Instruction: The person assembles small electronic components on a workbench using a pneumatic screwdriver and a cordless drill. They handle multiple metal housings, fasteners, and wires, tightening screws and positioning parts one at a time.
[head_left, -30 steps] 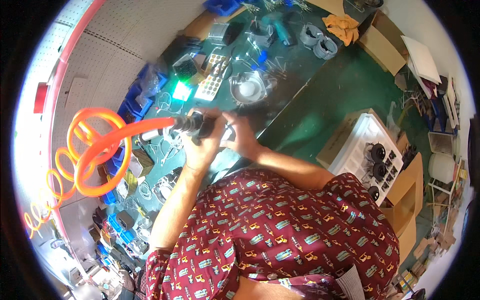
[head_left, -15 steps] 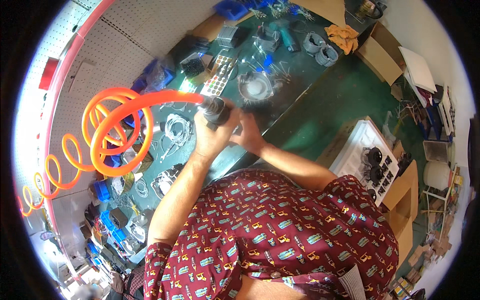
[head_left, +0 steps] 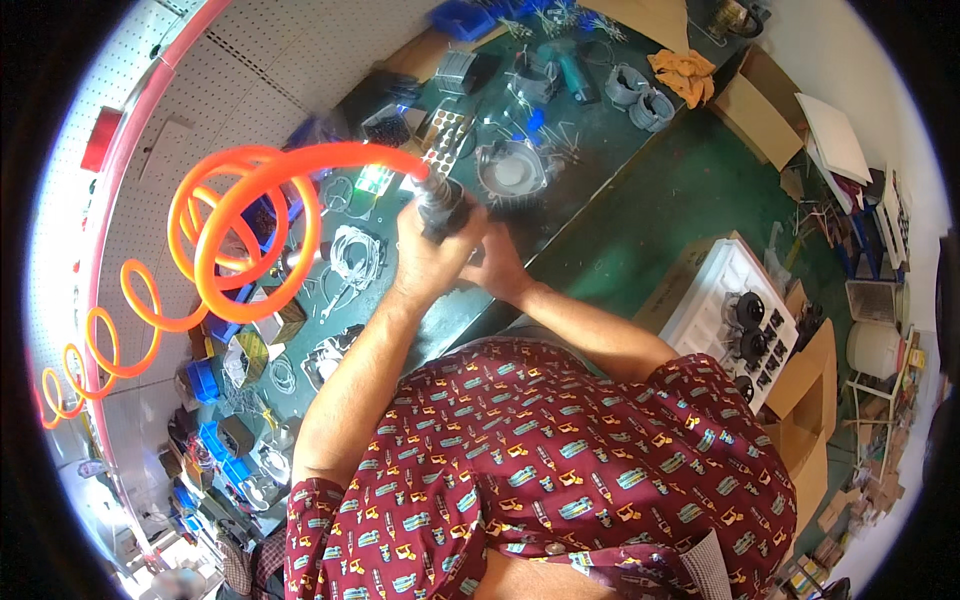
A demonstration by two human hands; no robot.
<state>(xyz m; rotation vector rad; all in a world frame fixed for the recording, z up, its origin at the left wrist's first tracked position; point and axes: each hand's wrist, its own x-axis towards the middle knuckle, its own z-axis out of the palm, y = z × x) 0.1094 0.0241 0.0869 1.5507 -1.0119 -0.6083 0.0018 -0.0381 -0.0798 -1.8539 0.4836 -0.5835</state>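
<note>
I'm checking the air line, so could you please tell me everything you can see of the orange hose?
The hose is bright orange, glossy, plastic-looking tubing wound in springy coils. Small loops trail along the pegboard wall at the left, widening into big loops in the air above the bench. Its last stretch arcs right and down into the dark tool gripped in the left hand.

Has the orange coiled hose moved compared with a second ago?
Yes. The orange coiled hose has swung up with the dark air tool in the left hand, its big loop now higher against the white pegboard.
</note>
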